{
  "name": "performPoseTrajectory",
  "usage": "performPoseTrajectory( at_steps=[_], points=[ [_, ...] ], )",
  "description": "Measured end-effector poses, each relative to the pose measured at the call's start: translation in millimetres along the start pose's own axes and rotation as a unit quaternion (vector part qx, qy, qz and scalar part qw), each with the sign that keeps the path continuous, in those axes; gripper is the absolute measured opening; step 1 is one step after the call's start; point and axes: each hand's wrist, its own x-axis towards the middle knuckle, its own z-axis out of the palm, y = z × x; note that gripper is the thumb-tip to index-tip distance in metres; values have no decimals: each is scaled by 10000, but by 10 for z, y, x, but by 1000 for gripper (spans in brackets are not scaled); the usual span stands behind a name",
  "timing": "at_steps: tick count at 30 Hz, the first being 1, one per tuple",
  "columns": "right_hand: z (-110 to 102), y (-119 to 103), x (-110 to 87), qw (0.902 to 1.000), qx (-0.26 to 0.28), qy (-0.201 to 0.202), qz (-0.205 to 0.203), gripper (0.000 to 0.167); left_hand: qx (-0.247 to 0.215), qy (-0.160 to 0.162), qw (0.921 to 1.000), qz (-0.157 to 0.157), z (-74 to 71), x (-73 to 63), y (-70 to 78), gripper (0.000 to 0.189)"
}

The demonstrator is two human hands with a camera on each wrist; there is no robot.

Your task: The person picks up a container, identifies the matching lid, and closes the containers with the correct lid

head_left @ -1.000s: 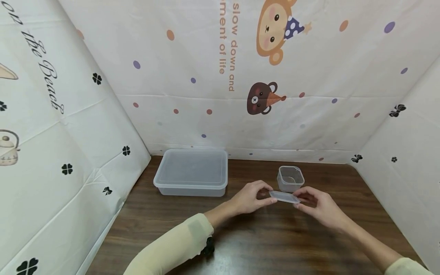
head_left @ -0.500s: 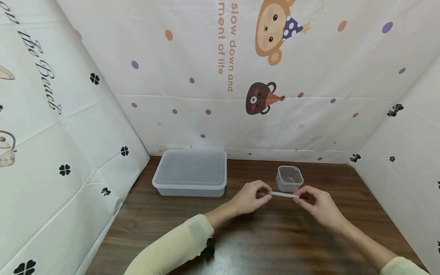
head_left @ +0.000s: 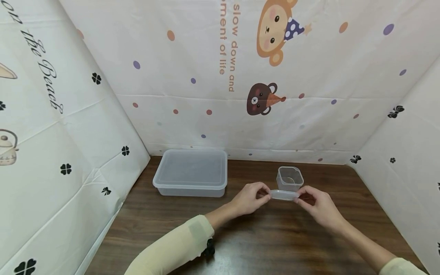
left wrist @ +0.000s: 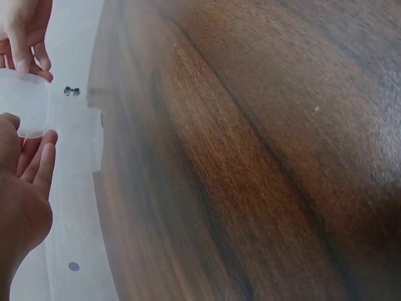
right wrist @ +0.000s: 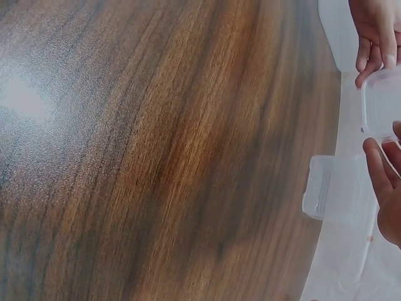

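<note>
Between my two hands is a small translucent plastic lid (head_left: 283, 195), seen tilted in the head view. My left hand (head_left: 250, 198) pinches its left edge with thumb and fingers. On the opposite edge, my right hand (head_left: 319, 206) pinches it the same way. Just behind the lid stands a small clear square container (head_left: 290, 178), uncovered, its lower front partly overlapped by the lid and right fingers. Both wrist views show the lid (left wrist: 28, 103) gripped at two opposite sides, and the right wrist view shows the container (right wrist: 322, 188) beyond it.
A large translucent box (head_left: 190, 172) with its lid on stands at the back left of the brown wooden table (head_left: 261, 244). White printed cloth (head_left: 213, 126) rises behind the table and along both sides. A dark object (head_left: 208, 248) shows under the left sleeve.
The lid has been turned in both hands: its face showed first, then it was seen edge-on, and now a face shows again. Hands and boxes stay nearly in place.
</note>
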Motion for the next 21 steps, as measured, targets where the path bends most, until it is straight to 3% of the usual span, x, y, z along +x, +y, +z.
performPoseTrajectory(
  at_steps=[21],
  points=[
    [48, 28, -13, 9999, 120, -61, 27, 16, 227, 72, 9996, 143, -10, -20, 13, 6]
  ],
)
